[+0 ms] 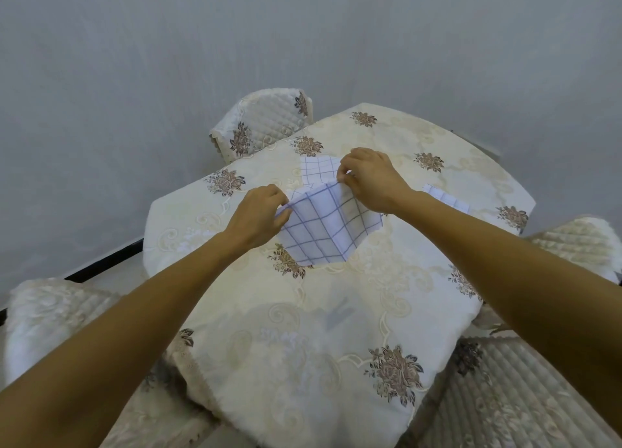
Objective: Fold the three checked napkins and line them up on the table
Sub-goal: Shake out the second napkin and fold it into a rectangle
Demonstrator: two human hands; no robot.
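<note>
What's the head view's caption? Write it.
Left hand and right hand pinch a napkin by its corners over the table.

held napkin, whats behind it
Another checked napkin lies flat on the tablecloth just behind the held napkin. Its near edge is covered by that napkin and the right hand.

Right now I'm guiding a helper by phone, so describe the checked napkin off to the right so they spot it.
Find the big cream flowered tablecloth. Toward its right edge lies a small folded white napkin with blue checks. Unlike the large checked napkin lifted at the centre and the flat checked napkin beyond it, this one sits alone.
</note>
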